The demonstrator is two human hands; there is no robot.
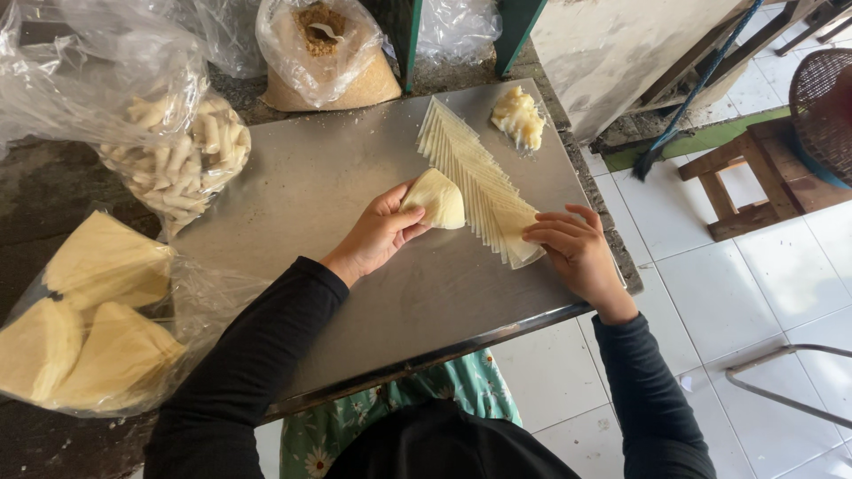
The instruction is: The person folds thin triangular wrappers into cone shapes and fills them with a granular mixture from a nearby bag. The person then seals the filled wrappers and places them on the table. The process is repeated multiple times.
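A fanned row of thin pale triangular wrapper sheets (475, 173) lies across the steel tray (355, 177). My left hand (377, 232) holds a folded wrapper cone (435, 199) beside the row. My right hand (577, 248) rests its fingertips on the near end of the row, pinching the top sheet's edge. A lump of pale yellow paste (517, 117) sits on the tray's far right corner.
A clear bag of rolled white sticks (182, 160) and a bag of brown crumbs (324, 58) stand at the back left. A bag of stacked yellow triangular sheets (89, 319) lies to the left. On the white tiled floor at right are a wooden stool (750, 182) and a broom (692, 98).
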